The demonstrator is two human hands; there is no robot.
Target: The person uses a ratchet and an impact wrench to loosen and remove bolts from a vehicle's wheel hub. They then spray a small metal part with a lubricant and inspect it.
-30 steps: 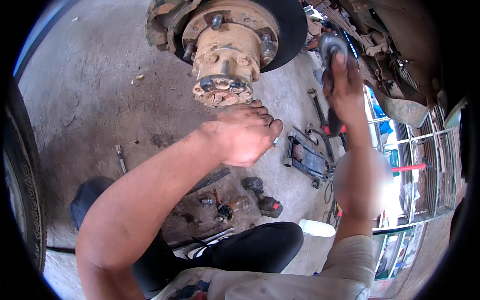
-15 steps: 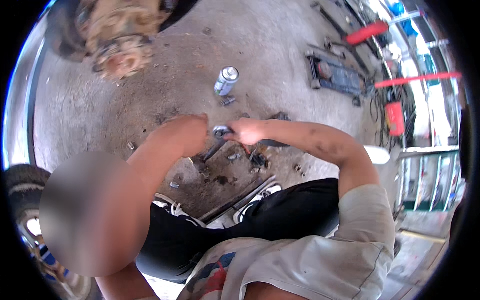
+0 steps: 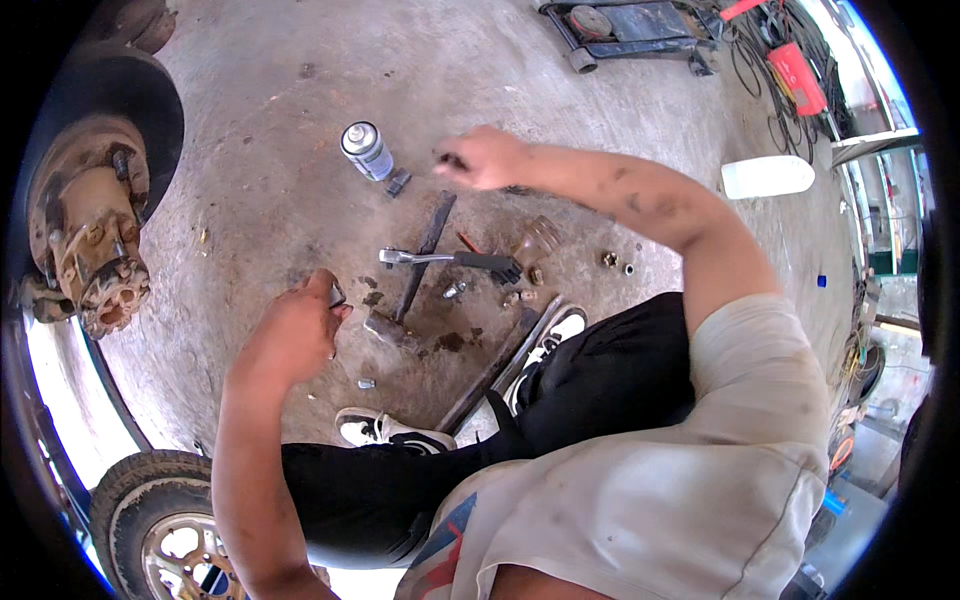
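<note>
Gripping a small metal piece (image 3: 338, 294), the left hand (image 3: 303, 325) is low over the concrete floor (image 3: 270, 160), its fingers clenched so that I see only a shiny bit of the thing. I have the right hand (image 3: 484, 158) farther forward, arm stretched across – its fingers curl inward around something dark or are just grimy, and from my view I cannot tell whether they grasp anything. Between and below the hands, a ratchet (image 3: 415, 257) lies across the handle of a hammer (image 3: 390, 328), its black grip toward the right. Near that grip I make out a brownish see-through jar (image 3: 540, 238) and a shiny fitting (image 3: 455, 289). A spray can (image 3: 368, 152) stands to the left of the right hand, with a dark socket (image 3: 398, 182) just beside it. Nearer me, a long bar (image 3: 490, 375) runs between two shoes (image 3: 540, 352). Farther out, I see a rusty wheel hub (image 3: 95, 225) at the left, a wheel (image 3: 130, 530) at the lower left, and – up toward the right – a floor jack (image 3: 640, 22) and a red box (image 3: 797, 80).
</note>
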